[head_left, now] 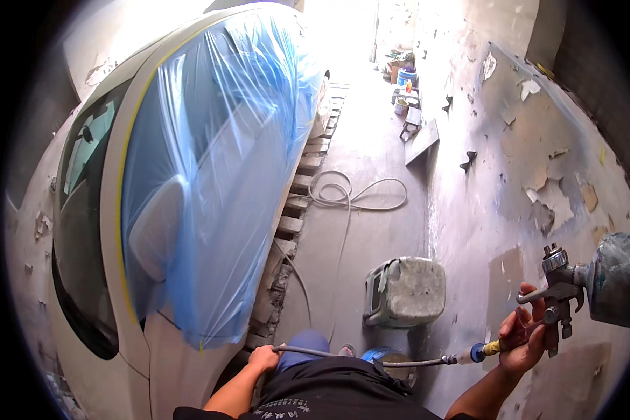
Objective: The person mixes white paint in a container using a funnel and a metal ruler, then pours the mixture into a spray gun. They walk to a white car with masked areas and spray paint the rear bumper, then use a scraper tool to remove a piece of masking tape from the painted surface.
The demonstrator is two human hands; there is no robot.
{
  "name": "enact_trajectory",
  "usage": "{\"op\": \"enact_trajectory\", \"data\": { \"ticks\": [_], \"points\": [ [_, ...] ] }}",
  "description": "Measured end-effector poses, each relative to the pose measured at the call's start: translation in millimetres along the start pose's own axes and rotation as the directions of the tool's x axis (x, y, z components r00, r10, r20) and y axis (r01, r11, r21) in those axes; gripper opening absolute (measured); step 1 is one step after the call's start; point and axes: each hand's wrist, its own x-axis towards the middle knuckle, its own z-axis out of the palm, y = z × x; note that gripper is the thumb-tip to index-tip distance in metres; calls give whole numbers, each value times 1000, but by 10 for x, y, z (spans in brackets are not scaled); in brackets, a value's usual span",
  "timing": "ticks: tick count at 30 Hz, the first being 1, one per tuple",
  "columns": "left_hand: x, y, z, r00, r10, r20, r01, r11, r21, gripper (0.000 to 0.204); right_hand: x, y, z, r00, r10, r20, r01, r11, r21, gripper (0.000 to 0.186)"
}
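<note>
On the right, my right hand (523, 341) is wrapped round the handle of a spray gun (558, 294), held up near the wall. A large cup (614, 280) sits on the gun, its far side cut off by the picture's rim. From the gun's yellow and blue fittings an air hose (420, 363) crosses in front of my body. My left hand (262, 359) grips that hose low in the middle, beside the car. Blue masking film (224, 210) drapes the side of the white car (112, 175), edged with yellow tape along the roof.
A paint-stained plastic stool (406, 290) stands right of centre, near a blue bucket (385, 355). Loops of hose (357, 194) lie on the floor. Cans (401, 105) and a small step stool (411, 122) line the peeling right wall (518, 154). A slotted floor channel (292, 224) runs along the car.
</note>
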Motion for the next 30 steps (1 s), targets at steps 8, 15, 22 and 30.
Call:
{"op": "enact_trajectory", "data": {
  "ticks": [8,15,22,30],
  "points": [
    [1287,1040,-615,997,61,43,-62,998,21,64,1190,1021,296,992,-13,-128,4,997,-74,70],
    [2731,1936,-1600,979,190,70,-187,981,-43,55,2538,2005,947,976,8,-220,-31,994,-103,66],
    [3595,2953,-2517,962,269,52,-260,957,-132,44,3827,2694,1266,971,56,-232,-72,996,-60,64],
    [4815,4290,-3051,945,321,66,-315,945,-84,48,5445,4026,1236,985,-2,-175,-9,998,-62,66]
  ]
}}
